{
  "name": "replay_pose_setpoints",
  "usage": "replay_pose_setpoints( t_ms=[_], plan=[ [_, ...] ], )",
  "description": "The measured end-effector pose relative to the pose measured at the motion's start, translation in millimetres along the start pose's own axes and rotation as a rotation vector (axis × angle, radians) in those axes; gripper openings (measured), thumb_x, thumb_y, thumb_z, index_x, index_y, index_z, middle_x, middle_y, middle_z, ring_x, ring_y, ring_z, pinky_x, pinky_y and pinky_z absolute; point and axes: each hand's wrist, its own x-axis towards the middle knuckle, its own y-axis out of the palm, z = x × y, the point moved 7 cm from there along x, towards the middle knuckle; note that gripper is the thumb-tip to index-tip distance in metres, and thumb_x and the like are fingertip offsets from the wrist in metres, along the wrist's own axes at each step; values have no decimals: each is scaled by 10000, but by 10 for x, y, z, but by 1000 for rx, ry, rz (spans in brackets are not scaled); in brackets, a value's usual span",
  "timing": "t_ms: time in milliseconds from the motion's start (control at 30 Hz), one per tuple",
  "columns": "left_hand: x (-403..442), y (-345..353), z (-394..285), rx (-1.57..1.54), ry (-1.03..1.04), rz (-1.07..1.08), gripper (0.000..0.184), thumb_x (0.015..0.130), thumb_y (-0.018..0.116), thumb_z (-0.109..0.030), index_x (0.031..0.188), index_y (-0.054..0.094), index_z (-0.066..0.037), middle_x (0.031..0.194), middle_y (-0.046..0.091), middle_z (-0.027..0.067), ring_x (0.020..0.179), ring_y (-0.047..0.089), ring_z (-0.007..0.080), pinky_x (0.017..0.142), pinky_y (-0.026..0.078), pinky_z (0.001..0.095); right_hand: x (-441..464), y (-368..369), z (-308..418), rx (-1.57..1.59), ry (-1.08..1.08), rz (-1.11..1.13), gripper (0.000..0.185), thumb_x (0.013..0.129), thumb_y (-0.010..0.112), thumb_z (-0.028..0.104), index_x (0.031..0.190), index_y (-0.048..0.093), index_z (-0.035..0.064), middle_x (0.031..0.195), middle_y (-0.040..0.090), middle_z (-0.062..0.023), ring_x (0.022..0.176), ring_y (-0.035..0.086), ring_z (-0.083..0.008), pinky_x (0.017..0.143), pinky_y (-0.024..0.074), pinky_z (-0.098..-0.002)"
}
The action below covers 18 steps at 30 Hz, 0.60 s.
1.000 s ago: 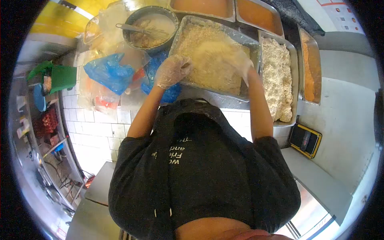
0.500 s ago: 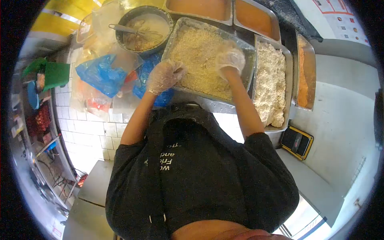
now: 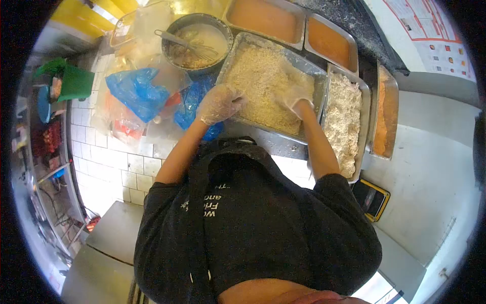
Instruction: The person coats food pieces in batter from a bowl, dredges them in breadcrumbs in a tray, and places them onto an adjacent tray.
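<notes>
A deep metal tray of yellowish crumbs lies in front of me. My left hand, in a clear, crumb-dusted glove, is at the tray's near left edge. Its fingers are curled together over the rim; what they hold, if anything, is hidden. Over the right part of the crumbs is my right hand, also gloved. It reaches down into them, and motion smears its fingers.
Left of the tray stands a dark pot of pale batter with a whisk in it. Blue plastic bags lie beside it. Pans of orange liquid, a tray of floury coating and a pan of orange powder surround the right side.
My right hand has drawn nearer to me and lower in the crumbs. My left hand stays at the tray's left edge. The whole view has shifted a little.
</notes>
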Motion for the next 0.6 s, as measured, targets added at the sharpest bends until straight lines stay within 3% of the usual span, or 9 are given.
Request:
replay_pose_setpoints(
  t_ms=[33, 167, 233, 267, 333, 367, 433, 567, 600],
  plan=[
    [-9, 7, 8, 7, 10, -9, 254, 897, 667, -306, 801, 673, -71, 734, 657, 200, 718, 646, 418, 662, 505, 519, -87, 229, -62, -99, -111, 341, 613, 921, 570, 558, 1314, 626, 91, 1207, 666, -272, 1148, 625, -440, 992, 492, -479],
    [7, -34, -81, 43, -1, 43, 254, 893, 650, -283, 845, 712, -41, 778, 668, 224, 763, 649, 431, 702, 508, 520, -401, 133, -150, 199, -93, 293, 540, 935, 551, 545, 1174, 704, 87, 1142, 695, -248, 1115, 642, -415, 969, 496, -464],
    [12, -106, -139, 66, 4, 21, 259, 899, 653, -294, 855, 709, -45, 792, 670, 216, 772, 646, 425, 707, 510, 511, -703, -755, 316, 322, 48, -43, 448, 944, 564, 447, 1062, 695, 35, 1061, 698, -256, 996, 672, -407, 835, 529, -484],
    [8, -95, -140, 68, 15, 30, 259, 899, 653, -294, 855, 709, -45, 792, 670, 216, 772, 646, 425, 707, 510, 511, -719, -762, 320, 330, 59, -49, 448, 944, 564, 447, 1062, 695, 35, 1061, 698, -256, 996, 672, -407, 835, 529, -484],
    [15, -72, -102, 29, -2, 28, 272, 906, 657, -311, 861, 706, -47, 805, 670, 213, 780, 644, 422, 710, 510, 505, -737, -888, 424, -101, -69, -222, 474, 929, 573, 453, 1064, 697, 16, 1089, 687, -270, 1028, 665, -408, 866, 521, -490],
    [18, -55, -110, 33, 9, 35, 272, 906, 657, -311, 861, 706, -47, 805, 670, 213, 780, 644, 422, 710, 510, 505, -834, -990, 500, -96, -59, -228, 474, 929, 573, 453, 1064, 697, 16, 1089, 687, -270, 1028, 665, -408, 866, 521, -490],
    [19, -50, -100, 85, 12, 14, 289, 917, 666, -333, 856, 719, -55, 752, 663, 216, 725, 650, 412, 674, 503, 511, -1064, -978, 615, -114, 52, 141, 503, 922, 572, 476, 1106, 703, 27, 1174, 662, -281, 1117, 637, -401, 938, 502, -491],
    [15, -45, -78, 75, 45, -44, 288, 915, 672, -333, 856, 721, -56, 766, 669, 218, 737, 654, 414, 679, 510, 505, -965, -11, 195, -186, 98, 211, 537, 914, 595, 485, 1179, 678, 26, 1185, 661, -281, 1109, 636, -416, 944, 511, -484],
    [21, -31, -66, 66, 0, -3, 280, 913, 672, -328, 863, 722, -57, 765, 667, 218, 738, 652, 417, 678, 509, 507, -814, 144, 205, -146, -67, 274, 577, 900, 623, 493, 1214, 657, 10, 1170, 676, -263, 1088, 651, -391, 931, 523, -466]
  ],
)
